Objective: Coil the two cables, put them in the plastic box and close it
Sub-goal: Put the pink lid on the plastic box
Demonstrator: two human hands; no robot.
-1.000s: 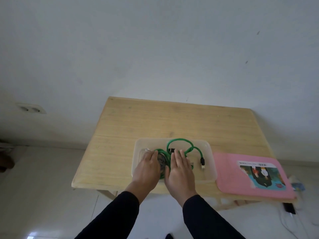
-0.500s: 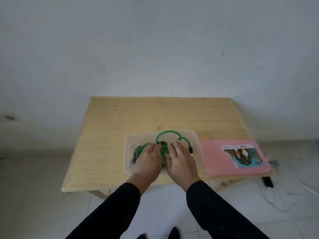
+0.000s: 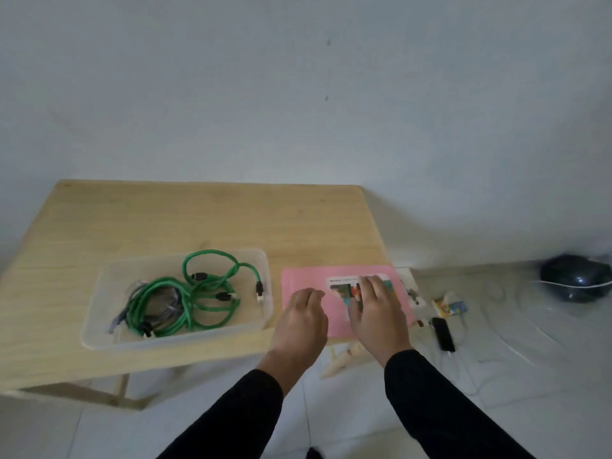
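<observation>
A clear plastic box (image 3: 99,329) stands open near the front edge of the wooden table (image 3: 165,220). Inside lie a coiled green cable (image 3: 198,293) and a grey cable (image 3: 124,314), both loose in the box. To the right of the box lies the pink lid (image 3: 301,279) with a picture label. My left hand (image 3: 303,323) hovers over the lid's left part, fingers loosely curled and holding nothing. My right hand (image 3: 377,309) lies over the label with fingers stretched out.
On the floor to the right of the table lie a black device (image 3: 443,332) with white wires, a small colourful packet (image 3: 450,306) and a dark round object (image 3: 576,281). A white wall stands behind the table.
Both hands left the cables in the box and moved right to the pink lid. The camera view swung right as well.
</observation>
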